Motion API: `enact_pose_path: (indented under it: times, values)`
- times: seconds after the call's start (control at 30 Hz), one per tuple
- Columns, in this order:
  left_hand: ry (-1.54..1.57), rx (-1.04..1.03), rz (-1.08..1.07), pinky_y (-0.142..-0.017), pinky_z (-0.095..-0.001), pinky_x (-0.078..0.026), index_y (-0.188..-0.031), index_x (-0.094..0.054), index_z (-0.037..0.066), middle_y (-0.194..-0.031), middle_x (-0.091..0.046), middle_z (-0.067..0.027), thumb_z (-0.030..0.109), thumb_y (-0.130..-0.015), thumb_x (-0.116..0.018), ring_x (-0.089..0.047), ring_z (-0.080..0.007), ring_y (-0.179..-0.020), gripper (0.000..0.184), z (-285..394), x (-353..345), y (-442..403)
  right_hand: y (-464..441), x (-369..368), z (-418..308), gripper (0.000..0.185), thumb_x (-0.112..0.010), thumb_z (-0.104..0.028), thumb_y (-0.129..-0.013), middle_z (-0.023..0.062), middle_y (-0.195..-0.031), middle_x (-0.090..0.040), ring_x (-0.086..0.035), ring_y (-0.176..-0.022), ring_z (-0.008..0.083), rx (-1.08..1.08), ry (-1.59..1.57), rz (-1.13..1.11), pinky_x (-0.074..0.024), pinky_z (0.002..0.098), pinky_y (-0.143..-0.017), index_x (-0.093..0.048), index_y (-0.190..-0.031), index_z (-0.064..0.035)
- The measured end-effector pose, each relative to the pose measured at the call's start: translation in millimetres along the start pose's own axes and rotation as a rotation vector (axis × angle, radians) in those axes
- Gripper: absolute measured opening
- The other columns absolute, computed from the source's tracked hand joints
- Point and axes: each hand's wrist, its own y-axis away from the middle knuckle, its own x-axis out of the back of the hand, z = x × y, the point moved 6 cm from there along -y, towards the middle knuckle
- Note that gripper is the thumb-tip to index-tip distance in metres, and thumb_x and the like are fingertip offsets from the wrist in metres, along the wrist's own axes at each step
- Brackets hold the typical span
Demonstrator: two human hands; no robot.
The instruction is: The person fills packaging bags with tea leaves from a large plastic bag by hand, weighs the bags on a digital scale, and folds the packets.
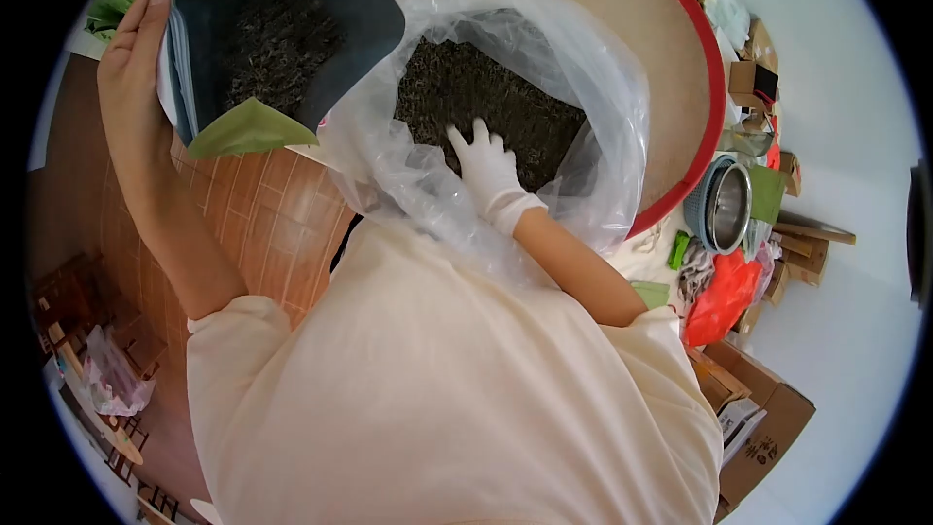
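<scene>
My left hand (139, 49) grips the left edge of a pouch (243, 128), dark inside with a light green flap, and tilts its open mouth toward me. Dark dried leaves (284, 49), looking like loose tea, lie in the pouch. In a large clear plastic bag (612, 87) lies a wide mass of similar dark leaves (486, 87). My right hand (488, 170), in a white glove, rests on the near side of that mass with its fingers spread. The fingertips reach the leaves, and I see nothing held in them.
Beneath the bag is a round tan tray (671, 68) with a red rim. On the right stand a metal bowl (729, 209), a red plastic bag (724, 297) and cardboard boxes (768, 418). Below left are a tiled floor (282, 214) and a pale plastic bag (117, 374).
</scene>
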Motion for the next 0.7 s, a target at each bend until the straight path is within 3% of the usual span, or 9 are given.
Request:
enact_pose_path:
  times: [0.03, 0.13, 0.3, 0.37, 0.47, 0.57, 0.6, 0.67, 0.7]
  values:
    - [-0.006, 0.003, -0.008, -0.075, -0.0185, -0.049, -0.12, -0.06, -0.006, -0.101, -0.069, -0.0099, 0.02, -0.092, -0.065, -0.065, -0.0096, -0.085, 0.039, 1, -4, 2, -6, 6, -3, 0.076, -0.07, -0.028, -0.077, 0.0231, -0.133, -0.04, -0.047, -0.114, 0.0406, 0.002, -0.026, 0.194, -0.0455, 0.0541, -0.089, -0.033, -0.143, -0.0169]
    - [-0.057, -0.021, 0.055, -0.075, -0.0179, -0.048, -0.12, -0.06, -0.005, -0.1, -0.07, -0.01, 0.02, -0.092, -0.065, -0.065, -0.0093, -0.086, 0.038, 4, -11, 8, -26, 10, -23, 0.076, -0.068, -0.025, -0.078, 0.024, -0.137, -0.037, -0.045, -0.115, 0.0413, 0.168, 0.01, 0.348, -0.0438, 0.0565, -0.089, -0.031, -0.144, -0.0205]
    - [0.04, 0.022, -0.053, -0.075, -0.0179, -0.048, -0.119, -0.062, -0.004, -0.101, -0.069, -0.0087, 0.021, -0.093, -0.063, -0.065, -0.0086, -0.084, 0.036, 3, -21, 15, -23, 1, -32, 0.053, -0.065, -0.017, -0.077, 0.019, -0.124, -0.047, -0.054, -0.104, 0.0378, 0.328, 0.026, 0.201, -0.051, 0.0511, -0.077, -0.053, -0.129, -0.0227]
    - [0.013, 0.027, -0.041, -0.074, -0.0181, -0.049, -0.119, -0.062, -0.004, -0.1, -0.069, -0.0084, 0.021, -0.093, -0.063, -0.065, -0.0083, -0.084, 0.036, 5, -19, 17, -24, -14, -27, 0.041, -0.065, -0.018, -0.078, 0.0194, -0.113, -0.052, -0.056, -0.104, 0.0371, 0.317, 0.019, -0.131, -0.0515, 0.0483, -0.079, -0.062, -0.119, -0.0174]
    - [-0.052, 0.04, -0.025, -0.071, -0.0181, -0.049, -0.118, -0.063, -0.002, -0.098, -0.07, -0.0071, 0.021, -0.094, -0.061, -0.064, -0.0076, -0.081, 0.034, 4, -17, 21, -17, 0, -19, 0.041, -0.068, -0.021, -0.075, 0.0213, -0.112, -0.056, -0.058, -0.104, 0.0369, 0.303, -0.191, -0.166, -0.0514, 0.0435, -0.084, -0.064, -0.114, -0.0092]
    - [-0.009, -0.005, -0.181, -0.066, -0.0174, -0.048, -0.12, -0.064, 0.002, -0.094, -0.069, -0.003, 0.025, -0.094, -0.06, -0.063, -0.0054, -0.077, 0.034, 5, -32, 23, -12, 18, 5, 0.05, -0.07, -0.025, -0.072, 0.0221, -0.115, -0.057, -0.059, -0.103, 0.0368, 0.25, -0.402, -0.056, -0.0501, 0.0401, -0.089, -0.062, -0.116, -0.0032]
    - [-0.01, -0.004, -0.171, -0.066, -0.0174, -0.048, -0.12, -0.064, 0.002, -0.094, -0.069, -0.003, 0.025, -0.094, -0.06, -0.063, -0.0054, -0.077, 0.034, 5, -34, 23, -18, 21, 18, 0.053, -0.072, -0.026, -0.069, 0.0199, -0.111, -0.062, -0.063, -0.098, 0.033, 0.223, -0.471, -0.079, -0.0489, 0.0357, -0.09, -0.063, -0.115, -0.0022]
    - [-0.066, -0.01, -0.221, -0.059, -0.0173, -0.047, -0.119, -0.065, 0.004, -0.093, -0.069, -0.0014, 0.028, -0.096, -0.058, -0.062, -0.0044, -0.071, 0.034, 5, -40, 24, -12, 50, 33, 0.039, -0.07, -0.011, -0.074, 0.0087, -0.102, -0.067, -0.063, -0.091, 0.0177, 0.096, -0.892, -0.121, -0.0489, 0.0292, -0.088, -0.064, -0.112, -0.0029]
    - [-0.118, 0.045, -0.216, -0.072, -0.0187, -0.047, -0.121, -0.062, 0.002, -0.101, -0.068, -0.0045, 0.025, -0.096, -0.058, -0.062, -0.0069, -0.084, 0.035, 2, -38, 21, -11, 64, 37, 0.037, -0.068, -0.009, -0.076, 0.0058, -0.101, -0.067, -0.061, -0.09, 0.0139, 0.121, -1.01, -0.117, -0.0483, 0.0276, -0.087, -0.065, -0.112, -0.0035]
